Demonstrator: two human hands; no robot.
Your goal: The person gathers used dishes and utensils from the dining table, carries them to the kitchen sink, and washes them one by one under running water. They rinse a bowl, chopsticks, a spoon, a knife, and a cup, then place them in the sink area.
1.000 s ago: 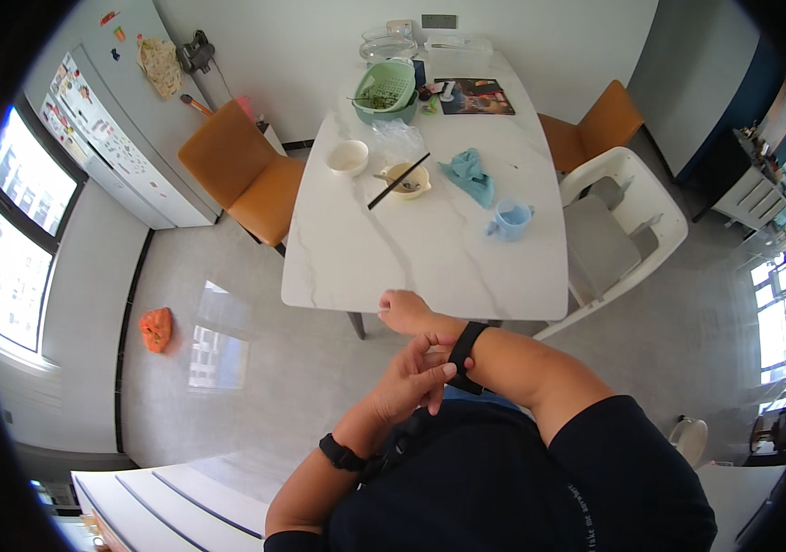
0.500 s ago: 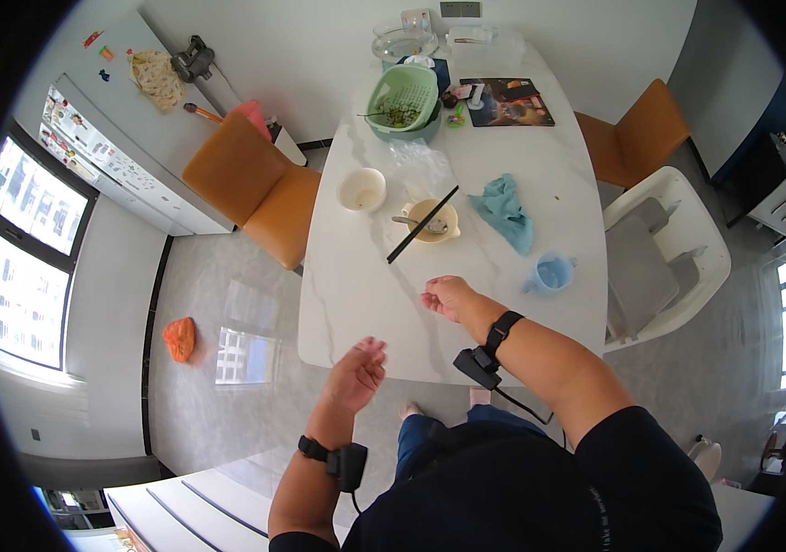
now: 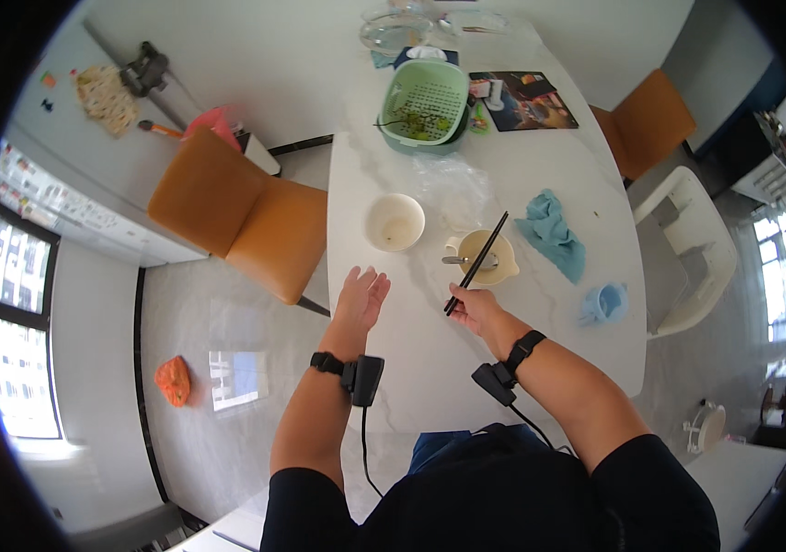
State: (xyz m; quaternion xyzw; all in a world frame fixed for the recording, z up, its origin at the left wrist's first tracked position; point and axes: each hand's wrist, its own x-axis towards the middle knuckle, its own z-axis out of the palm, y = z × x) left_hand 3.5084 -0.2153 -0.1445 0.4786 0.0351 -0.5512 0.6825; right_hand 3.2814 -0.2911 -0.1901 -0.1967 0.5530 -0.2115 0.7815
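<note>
A pair of black chopsticks (image 3: 492, 237) lies slantwise over a cream bowl (image 3: 504, 267) with a small handle and a spout. My right hand (image 3: 476, 309) has its thumb and fingers closed around their near end. Inside that bowl rests a metal spoon (image 3: 455, 260). To the left stands a white bowl (image 3: 395, 223) with a few bits at its bottom. My left hand (image 3: 362, 299) is just in front of this white bowl, fingers stretched out and holding nothing.
A crumpled teal cloth (image 3: 551, 235) and a light blue cup (image 3: 605, 303) are on the right of the table. Behind the bowls sit a clear plastic bag (image 3: 455, 184) and a green colander (image 3: 425, 85) containing grape stems. An orange chair (image 3: 269, 225) stands at the left edge.
Both hands have moved forward over the table. My right hand has reached the chopsticks and taken hold of their near end. My left hand has come up to the white bowl.
</note>
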